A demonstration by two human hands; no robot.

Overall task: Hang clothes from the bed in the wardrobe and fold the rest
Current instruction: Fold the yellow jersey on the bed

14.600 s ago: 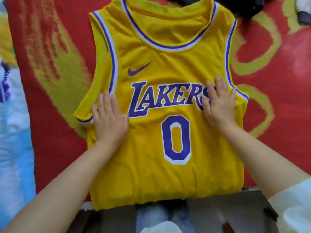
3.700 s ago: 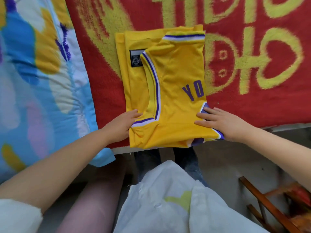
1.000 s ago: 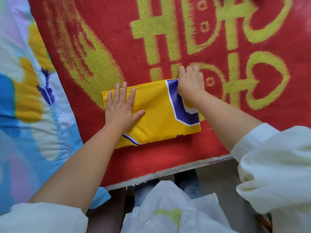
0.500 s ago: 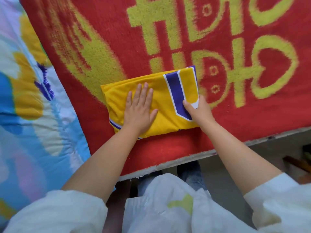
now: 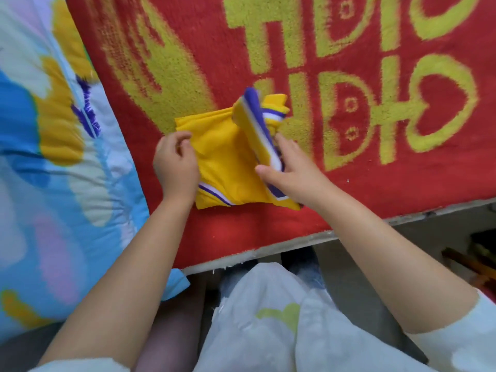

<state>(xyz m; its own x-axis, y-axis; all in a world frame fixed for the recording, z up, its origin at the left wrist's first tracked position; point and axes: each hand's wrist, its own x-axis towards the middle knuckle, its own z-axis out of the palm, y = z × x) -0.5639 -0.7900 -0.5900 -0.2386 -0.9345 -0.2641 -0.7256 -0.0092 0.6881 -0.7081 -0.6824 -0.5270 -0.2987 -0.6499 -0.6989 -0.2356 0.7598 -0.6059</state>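
Note:
The yellow basketball jersey [image 5: 228,162] with purple and white trim lies folded into a small packet on the red blanket [image 5: 349,189] near the bed's front edge. My left hand [image 5: 175,163] grips the packet's left edge with curled fingers. My right hand [image 5: 288,167] holds the packet's right end, which stands lifted off the blanket and is blurred by motion; my fingers are under it and my thumb is on the near side.
A blue, yellow and white quilt [image 5: 53,170] covers the bed to the left. The bed's pale edge [image 5: 268,253] runs across in front of me. Wooden furniture [image 5: 472,261] shows at lower right on the grey floor.
My right hand has lifted the jersey's right end up off the blanket. My left hand went from pressing flat on the packet to gripping its left edge.

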